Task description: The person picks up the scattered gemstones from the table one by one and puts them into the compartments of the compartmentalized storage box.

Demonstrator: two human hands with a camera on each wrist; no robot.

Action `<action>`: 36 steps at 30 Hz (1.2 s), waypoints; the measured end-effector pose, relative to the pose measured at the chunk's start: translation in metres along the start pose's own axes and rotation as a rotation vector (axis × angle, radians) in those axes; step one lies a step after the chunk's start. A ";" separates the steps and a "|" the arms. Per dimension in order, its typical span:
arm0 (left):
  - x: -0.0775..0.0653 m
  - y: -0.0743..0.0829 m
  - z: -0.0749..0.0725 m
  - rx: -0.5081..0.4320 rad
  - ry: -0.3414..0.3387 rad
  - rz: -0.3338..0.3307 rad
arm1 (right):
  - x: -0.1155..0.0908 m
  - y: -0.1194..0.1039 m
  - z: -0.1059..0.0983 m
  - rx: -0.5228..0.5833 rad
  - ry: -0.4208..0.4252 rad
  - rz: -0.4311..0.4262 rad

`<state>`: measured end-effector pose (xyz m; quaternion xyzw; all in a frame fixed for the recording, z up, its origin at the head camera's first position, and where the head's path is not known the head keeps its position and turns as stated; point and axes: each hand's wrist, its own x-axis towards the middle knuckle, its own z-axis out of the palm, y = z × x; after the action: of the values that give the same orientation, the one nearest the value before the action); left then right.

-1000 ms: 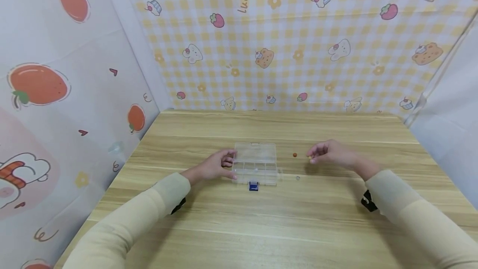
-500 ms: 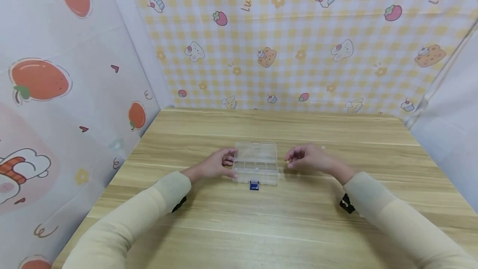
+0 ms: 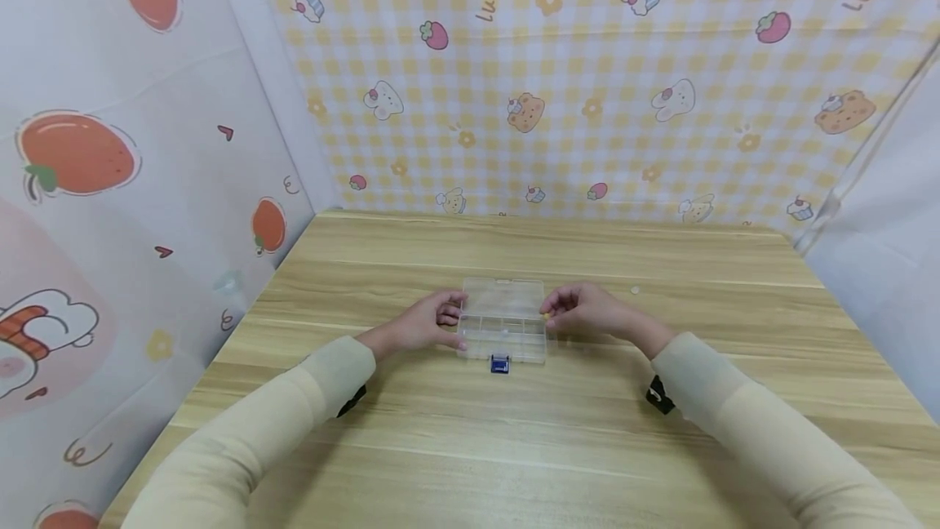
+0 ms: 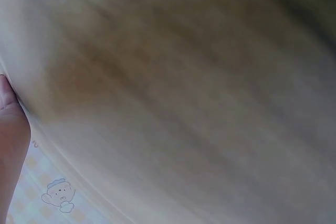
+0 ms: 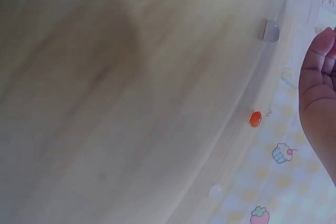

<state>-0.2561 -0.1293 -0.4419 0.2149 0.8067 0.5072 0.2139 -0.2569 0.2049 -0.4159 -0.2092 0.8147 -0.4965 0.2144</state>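
Note:
A clear plastic compartment box (image 3: 481, 347) lies on the table, its lid (image 3: 503, 296) tipped back and a blue latch (image 3: 500, 364) at the front. My left hand (image 3: 429, 323) grips the left side of the box, thumb near the front corner and fingers by the hinge side. Over the box's right edge, my right hand (image 3: 587, 310) pinches a small yellow bead (image 3: 547, 317) between thumb and fingertips. A tiny pale bead (image 3: 504, 333) shows within the box. The left wrist view catches only part of the left hand (image 4: 10, 124) and blurred tabletop.
In the right wrist view, a clear bead (image 5: 271, 31), an orange bead (image 5: 255, 119) and a whitish bead (image 5: 216, 190) lie on the wooden table (image 3: 470, 447). The right hand hides the orange one from the head camera. Patterned cloth (image 3: 617, 64) walls the back.
My right hand has moved left with the yellow bead, from open tabletop to the box's right edge. A whitish bead behind it has come into view. My left hand stays at the box.

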 end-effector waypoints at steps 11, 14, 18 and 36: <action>0.000 0.000 0.000 -0.001 -0.005 -0.005 | 0.011 -0.004 0.007 0.000 -0.020 -0.008; 0.001 0.000 0.001 -0.004 -0.010 -0.002 | 0.013 -0.005 0.008 0.006 -0.031 -0.008; 0.001 -0.001 0.000 -0.008 -0.013 0.000 | 0.014 -0.006 0.010 0.019 -0.044 -0.007; 0.000 0.000 0.000 0.004 -0.005 0.001 | 0.018 -0.003 0.012 0.025 -0.051 -0.008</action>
<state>-0.2562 -0.1287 -0.4419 0.2170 0.8072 0.5051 0.2151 -0.2648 0.1850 -0.4206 -0.2224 0.8018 -0.5022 0.2355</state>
